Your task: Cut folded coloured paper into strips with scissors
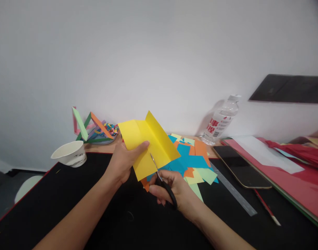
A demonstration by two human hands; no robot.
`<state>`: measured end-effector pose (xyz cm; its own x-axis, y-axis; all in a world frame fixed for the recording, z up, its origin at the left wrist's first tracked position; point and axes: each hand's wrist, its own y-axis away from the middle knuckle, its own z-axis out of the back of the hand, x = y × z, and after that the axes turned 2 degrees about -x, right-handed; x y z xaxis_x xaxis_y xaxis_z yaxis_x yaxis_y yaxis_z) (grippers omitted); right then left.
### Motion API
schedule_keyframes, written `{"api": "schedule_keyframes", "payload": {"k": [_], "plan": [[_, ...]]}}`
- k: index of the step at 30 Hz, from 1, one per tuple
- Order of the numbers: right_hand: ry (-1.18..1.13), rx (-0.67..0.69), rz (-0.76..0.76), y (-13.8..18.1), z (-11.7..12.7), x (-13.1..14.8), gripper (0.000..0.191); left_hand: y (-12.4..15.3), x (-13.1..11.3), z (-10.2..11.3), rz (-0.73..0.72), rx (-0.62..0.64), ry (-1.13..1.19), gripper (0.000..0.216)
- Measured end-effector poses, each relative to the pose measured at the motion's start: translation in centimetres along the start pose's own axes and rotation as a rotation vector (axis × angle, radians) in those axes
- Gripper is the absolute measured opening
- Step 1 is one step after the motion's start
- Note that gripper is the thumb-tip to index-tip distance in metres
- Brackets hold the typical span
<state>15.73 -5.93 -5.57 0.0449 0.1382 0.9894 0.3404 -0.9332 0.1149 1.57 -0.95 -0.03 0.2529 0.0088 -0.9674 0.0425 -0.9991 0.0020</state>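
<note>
My left hand (125, 158) pinches a folded yellow sheet of paper (148, 142) and holds it up above the black table mat (70, 208), thumb across its front. My right hand (169, 189) is closed round black-handled scissors (161, 182). The blades point up into the sheet's lower edge, along a fold. Under and behind the sheet lies a pile of blue, orange and light green paper pieces (192, 163).
A white paper cup (70, 152) stands at the left, with coloured paper strips (93, 130) by the wall. A water bottle (221, 119), a phone (239, 166), a metal ruler (234, 191), a pencil (267, 207) and red paper sheets (291, 173) lie to the right.
</note>
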Motion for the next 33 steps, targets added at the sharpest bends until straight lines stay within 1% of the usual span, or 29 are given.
{"api": "schedule_keyframes", "payload": {"k": [2, 5, 9, 18, 22, 27, 33], "plan": [[-0.034, -0.008, 0.017, -0.11, 0.02, -0.33, 0.045, 0.02, 0.05, 0.03, -0.003, 0.009, -0.004, 0.040], [-0.100, 0.004, 0.058, -0.25, 0.07, -0.73, 0.045, 0.12, 0.23, 0.05, 0.010, 0.060, -0.027, 0.036], [-0.142, 0.028, 0.073, -0.31, 0.07, -0.66, 0.043, 0.33, 0.35, 0.00, 0.014, 0.094, -0.060, 0.033], [-0.103, 0.022, 0.087, -0.20, -0.19, 0.01, 0.048, 0.38, 0.29, -0.02, 0.027, 0.111, -0.029, 0.035], [-0.071, 0.032, 0.068, -0.06, -0.17, 0.03, 0.050, 0.39, 0.29, 0.05, 0.026, 0.125, -0.026, 0.036], [-0.082, 0.044, 0.060, 0.05, -0.20, -0.10, 0.052, 0.37, 0.38, 0.18, 0.024, 0.145, -0.005, 0.037], [-0.035, 0.023, 0.046, -0.01, -0.12, -0.02, 0.052, 0.40, 0.30, 0.14, 0.016, 0.142, 0.001, 0.036]]}}
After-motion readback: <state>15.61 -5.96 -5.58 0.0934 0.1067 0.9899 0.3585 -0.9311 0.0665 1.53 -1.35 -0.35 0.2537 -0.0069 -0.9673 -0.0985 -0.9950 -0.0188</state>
